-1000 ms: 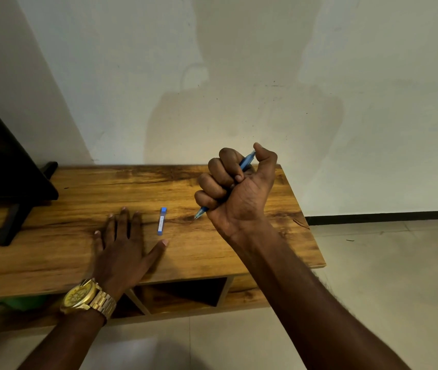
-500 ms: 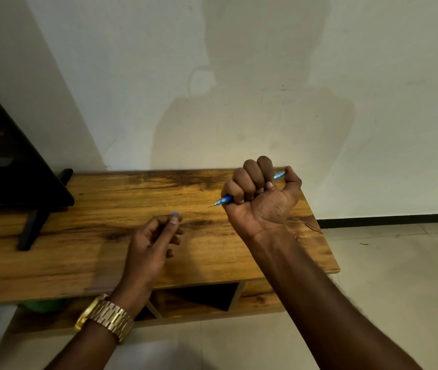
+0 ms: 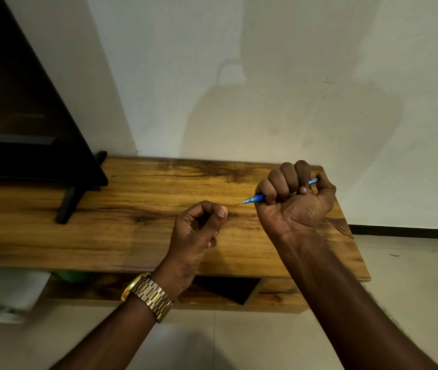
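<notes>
tight fisted grip: right hand [image 3: 296,204] holds the blue pencil [image 3: 256,198] over the desk's [image 3: 132,236] right end; left hand [image 3: 196,231] pinches a mostly hidden small tube [image 3: 200,202] over its middle. refilling, i'd say; next, the tube wants opening carefully.

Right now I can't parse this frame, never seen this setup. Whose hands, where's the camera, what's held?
No machine: a person's two bare hands, filmed by one wide-angle camera worn on the head, looking forward and down. The right hand grips a slim blue pen-like tool in its fist, fine tip pointing left. The left hand, with a gold metal wristwatch, curls thumb to forefinger as if pinching; whether it holds anything is hidden. Below lies a long brown wooden tabletop; a black flat screen stands at its left end.
</notes>
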The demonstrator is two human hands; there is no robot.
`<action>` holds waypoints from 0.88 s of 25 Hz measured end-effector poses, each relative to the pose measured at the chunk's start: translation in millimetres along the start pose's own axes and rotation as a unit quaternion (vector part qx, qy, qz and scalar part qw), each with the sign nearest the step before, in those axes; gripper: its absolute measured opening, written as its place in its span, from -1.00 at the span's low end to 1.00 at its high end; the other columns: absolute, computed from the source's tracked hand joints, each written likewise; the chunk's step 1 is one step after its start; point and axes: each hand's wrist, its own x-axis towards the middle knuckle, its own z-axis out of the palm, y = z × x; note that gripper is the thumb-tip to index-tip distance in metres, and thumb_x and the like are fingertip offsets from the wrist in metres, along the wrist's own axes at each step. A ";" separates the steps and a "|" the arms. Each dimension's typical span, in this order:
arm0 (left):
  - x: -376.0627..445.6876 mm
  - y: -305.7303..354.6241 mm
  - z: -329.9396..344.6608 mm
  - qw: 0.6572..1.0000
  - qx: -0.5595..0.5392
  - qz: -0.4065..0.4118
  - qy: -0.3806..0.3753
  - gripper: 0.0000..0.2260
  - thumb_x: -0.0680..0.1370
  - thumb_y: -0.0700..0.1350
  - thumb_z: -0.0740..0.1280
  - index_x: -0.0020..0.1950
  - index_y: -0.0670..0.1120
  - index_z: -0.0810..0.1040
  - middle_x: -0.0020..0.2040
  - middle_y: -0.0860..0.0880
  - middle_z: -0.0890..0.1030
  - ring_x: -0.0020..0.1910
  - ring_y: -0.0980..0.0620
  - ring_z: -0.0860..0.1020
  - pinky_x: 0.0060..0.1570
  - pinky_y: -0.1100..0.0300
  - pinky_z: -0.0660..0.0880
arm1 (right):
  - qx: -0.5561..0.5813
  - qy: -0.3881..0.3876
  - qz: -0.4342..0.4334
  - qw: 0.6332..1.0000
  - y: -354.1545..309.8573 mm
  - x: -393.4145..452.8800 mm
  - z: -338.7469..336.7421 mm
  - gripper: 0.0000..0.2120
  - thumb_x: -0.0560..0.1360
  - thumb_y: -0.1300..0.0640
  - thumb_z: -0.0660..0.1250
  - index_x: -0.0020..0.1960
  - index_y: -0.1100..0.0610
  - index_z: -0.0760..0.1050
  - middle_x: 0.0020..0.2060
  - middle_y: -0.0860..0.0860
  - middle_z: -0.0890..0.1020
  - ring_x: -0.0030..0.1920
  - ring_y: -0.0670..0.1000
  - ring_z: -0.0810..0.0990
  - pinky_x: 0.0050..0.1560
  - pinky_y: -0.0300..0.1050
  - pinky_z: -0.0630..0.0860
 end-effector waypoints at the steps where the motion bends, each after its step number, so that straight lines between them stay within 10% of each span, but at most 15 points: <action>1: 1.0 -0.7 1.3 1.000 -0.002 0.001 -0.002 -0.63 0.34 0.37 0.62 -0.15 0.12 0.72 -0.32 0.15 0.52 -0.36 0.23 0.43 -0.41 0.36 0.37 | 0.001 0.000 -0.001 1.000 0.2 -0.3 -1.7 -0.66 0.50 -0.09 0.09 -0.37 0.01 0.09 -0.47 -0.08 0.07 -0.49 -0.06 0.02 -0.46 -0.20 0.02; 16: 3.3 -4.1 4.4 0.999 0.000 0.024 -0.030 -0.66 0.35 0.34 0.62 -0.14 0.11 0.73 -0.32 0.16 0.53 -0.36 0.21 0.37 -0.41 0.31 0.29 | 0.001 0.004 0.054 0.999 11.0 -1.1 -9.5 -0.58 0.59 -0.08 0.08 -0.41 0.04 0.22 -0.46 -0.09 0.10 -0.49 -0.07 0.05 -0.49 -0.19 0.08; 22: 4.2 -5.3 4.0 0.998 0.034 0.058 0.015 -0.93 0.55 0.04 0.56 -0.04 0.07 0.80 -0.24 0.11 0.70 -0.34 0.27 0.53 -0.32 0.41 0.44 | -0.258 0.059 0.097 0.959 20.6 9.8 -9.2 -0.65 0.79 -0.06 0.16 -0.06 0.12 0.49 -0.29 0.00 0.51 -0.27 -0.03 0.53 -0.23 -0.14 0.51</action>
